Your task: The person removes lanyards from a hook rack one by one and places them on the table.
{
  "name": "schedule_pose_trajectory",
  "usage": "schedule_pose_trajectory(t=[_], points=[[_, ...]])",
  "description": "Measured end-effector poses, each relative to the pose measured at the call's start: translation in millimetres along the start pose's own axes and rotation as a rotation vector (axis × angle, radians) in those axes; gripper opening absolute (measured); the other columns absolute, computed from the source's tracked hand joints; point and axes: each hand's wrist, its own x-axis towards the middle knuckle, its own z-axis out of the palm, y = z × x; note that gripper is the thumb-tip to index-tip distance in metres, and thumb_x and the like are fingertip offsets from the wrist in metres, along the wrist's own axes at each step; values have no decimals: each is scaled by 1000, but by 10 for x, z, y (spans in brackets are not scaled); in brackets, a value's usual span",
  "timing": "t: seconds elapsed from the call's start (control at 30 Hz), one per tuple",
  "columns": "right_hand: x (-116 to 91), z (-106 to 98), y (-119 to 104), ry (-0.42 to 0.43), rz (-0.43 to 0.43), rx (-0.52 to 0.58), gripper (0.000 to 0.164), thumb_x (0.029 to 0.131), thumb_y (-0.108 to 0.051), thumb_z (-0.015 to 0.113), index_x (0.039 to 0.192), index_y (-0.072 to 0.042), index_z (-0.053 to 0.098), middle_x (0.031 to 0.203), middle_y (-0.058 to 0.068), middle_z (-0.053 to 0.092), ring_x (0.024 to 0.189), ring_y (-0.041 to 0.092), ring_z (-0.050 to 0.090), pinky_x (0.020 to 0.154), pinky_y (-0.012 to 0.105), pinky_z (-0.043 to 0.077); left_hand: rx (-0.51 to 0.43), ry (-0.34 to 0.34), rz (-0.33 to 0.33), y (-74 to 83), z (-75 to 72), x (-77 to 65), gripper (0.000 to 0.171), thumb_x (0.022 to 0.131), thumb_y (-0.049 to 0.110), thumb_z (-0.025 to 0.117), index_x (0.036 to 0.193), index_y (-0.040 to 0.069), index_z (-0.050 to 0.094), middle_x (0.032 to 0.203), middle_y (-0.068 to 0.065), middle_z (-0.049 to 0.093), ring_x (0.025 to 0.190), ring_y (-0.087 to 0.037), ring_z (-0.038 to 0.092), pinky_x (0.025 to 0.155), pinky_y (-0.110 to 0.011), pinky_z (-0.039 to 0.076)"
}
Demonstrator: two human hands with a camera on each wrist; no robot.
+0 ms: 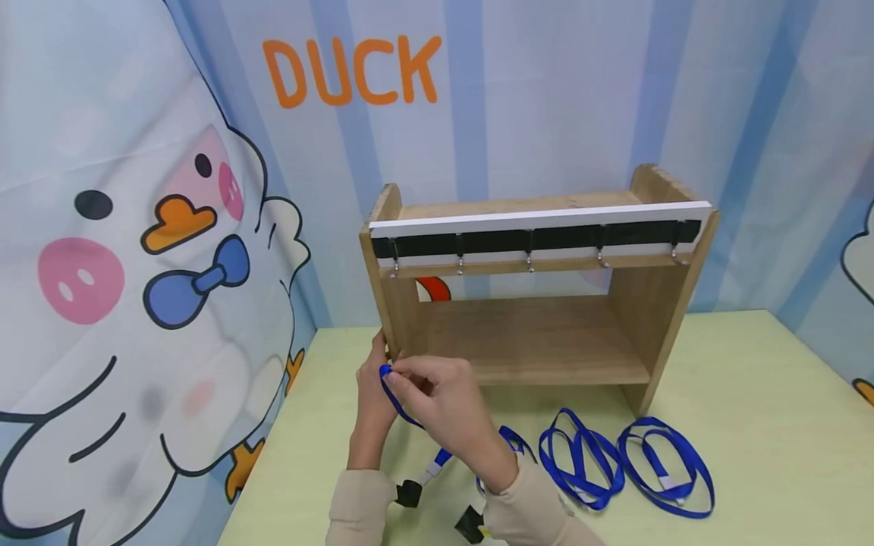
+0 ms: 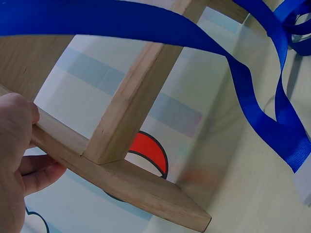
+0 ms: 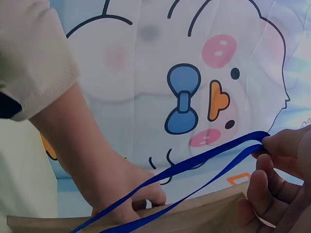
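Note:
My right hand (image 1: 447, 398) pinches the loop end of a blue lanyard (image 3: 194, 160) between thumb and fingers, in front of the shelf's left side. The two strands slant down from it, and in the left wrist view the ribbon (image 2: 107, 19) crosses above the wooden panel. My left hand (image 2: 12, 160) grips the edge of the left side panel (image 2: 150, 196) of a small wooden shelf (image 1: 532, 337), fingers and thumb on either side of it. A row of several metal hooks (image 1: 529, 262) hangs from the shelf's black-and-white front strip (image 1: 492, 241); no lanyard hangs on them.
Two coiled blue lanyards, a middle one (image 1: 580, 462) and a right one (image 1: 668, 470), lie on the pale green table (image 1: 771, 425). Black pieces, one on the left (image 1: 410, 494) and one lower (image 1: 470, 525), are near my forearms. A printed duck curtain (image 1: 560, 98) stands behind.

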Motion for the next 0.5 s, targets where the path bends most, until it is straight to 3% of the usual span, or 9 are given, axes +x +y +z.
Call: schedule_pose_trajectory(t=[0.1,0.23,0.5], points=[[-2,55,-19,-10,10,13,8,95,-6,71,96,-2,78,74,0,68,59,6,55,51,22,51,-25,-16,-48,5,-5,3,44,103,11,58,144,1,44,131,-26,63,109,-43,66,87,-55,57],[-15,116,-34,-26,32,10,9,95,-8,72,98,-3,78,75,0,69,60,4,55,52,22,51,-27,-20,-59,-1,-1,4,43,105,13,55,145,3,44,131,-25,63,111,-41,66,87,-53,58],[-45,235,-6,-46,44,65,12,96,-11,71,102,-5,79,80,1,72,61,4,58,55,22,53,-13,13,39,4,-6,3,40,105,12,56,141,-1,46,124,-25,66,103,-39,69,78,-50,60]])
